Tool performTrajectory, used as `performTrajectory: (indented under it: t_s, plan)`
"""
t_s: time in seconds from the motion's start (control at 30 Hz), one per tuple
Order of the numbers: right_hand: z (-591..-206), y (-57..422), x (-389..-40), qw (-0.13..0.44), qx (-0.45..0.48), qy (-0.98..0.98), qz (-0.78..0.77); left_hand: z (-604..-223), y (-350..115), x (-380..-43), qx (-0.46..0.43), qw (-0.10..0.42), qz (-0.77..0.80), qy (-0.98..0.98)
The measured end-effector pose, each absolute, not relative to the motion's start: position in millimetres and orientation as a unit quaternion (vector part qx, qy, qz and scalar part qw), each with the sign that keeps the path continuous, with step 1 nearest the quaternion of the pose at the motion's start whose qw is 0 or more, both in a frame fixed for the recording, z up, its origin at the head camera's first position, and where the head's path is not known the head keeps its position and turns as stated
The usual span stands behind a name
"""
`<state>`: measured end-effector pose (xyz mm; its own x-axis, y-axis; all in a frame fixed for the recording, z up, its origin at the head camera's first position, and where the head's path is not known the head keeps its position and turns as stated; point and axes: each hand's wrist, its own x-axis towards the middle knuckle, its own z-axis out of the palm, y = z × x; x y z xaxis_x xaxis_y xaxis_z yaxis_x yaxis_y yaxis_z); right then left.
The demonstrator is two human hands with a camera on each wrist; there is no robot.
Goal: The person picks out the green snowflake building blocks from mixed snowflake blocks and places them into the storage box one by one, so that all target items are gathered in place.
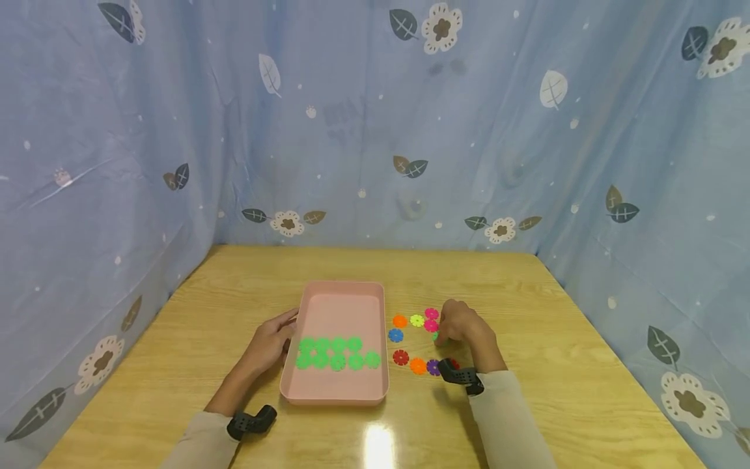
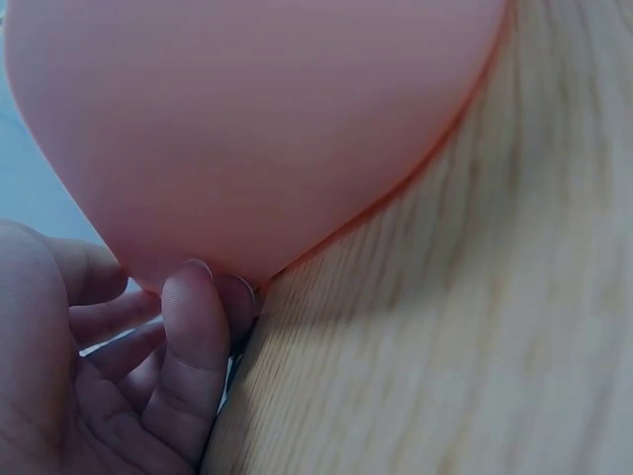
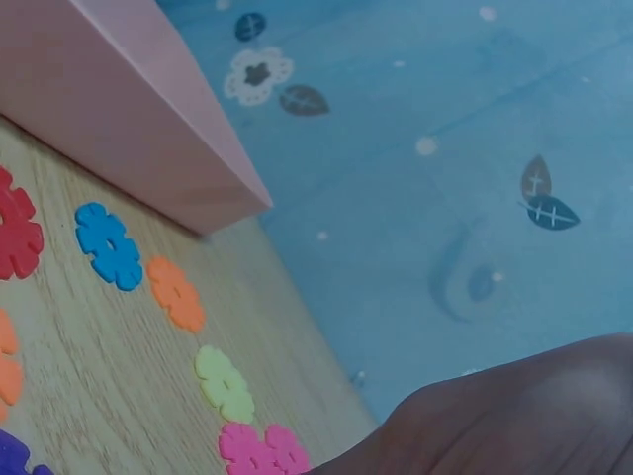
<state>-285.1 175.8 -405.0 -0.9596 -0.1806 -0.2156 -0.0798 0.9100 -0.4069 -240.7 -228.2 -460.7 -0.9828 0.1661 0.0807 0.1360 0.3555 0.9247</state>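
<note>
A pink tray [image 1: 334,393] lies on the table with several green flower-shaped plastic discs [image 1: 338,362] in two rows across its near half. My left hand [image 1: 271,342] holds the tray by its left side; in the left wrist view its curled fingers [image 2: 193,336] touch the tray's wall [image 2: 267,148]. Right of the tray, my right hand [image 1: 463,326] reaches down with bent fingers. At its fingertips is a green flower-shaped disc [image 1: 435,336], largely covered by the hand. Only the back of the right hand [image 3: 524,416] shows in the right wrist view.
Around the right hand lie loose discs: pink [image 1: 431,313], yellow-green [image 1: 416,320], orange [image 1: 400,321], blue [image 1: 395,335], red [image 1: 401,357], a second orange [image 1: 418,366] and purple [image 1: 433,367]. A patterned blue curtain [image 1: 363,130] encloses the wooden table [image 1: 469,267] at the back and sides.
</note>
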Motion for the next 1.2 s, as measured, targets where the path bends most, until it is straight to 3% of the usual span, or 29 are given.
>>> performTrajectory:
  t_s: [0.47,1.2]
  plan:
    - [-402.3,178.5,-281.8,0.128,-0.120,0.945,-0.277,-463.6,-225.3,-236.6,0.093,0.001,0.560,0.823]
    - [-378.8,130.8,-288.5,0.048,-0.240,0.910,-0.335,-459.7,-224.1,-240.8,0.089,-0.016,0.527,0.845]
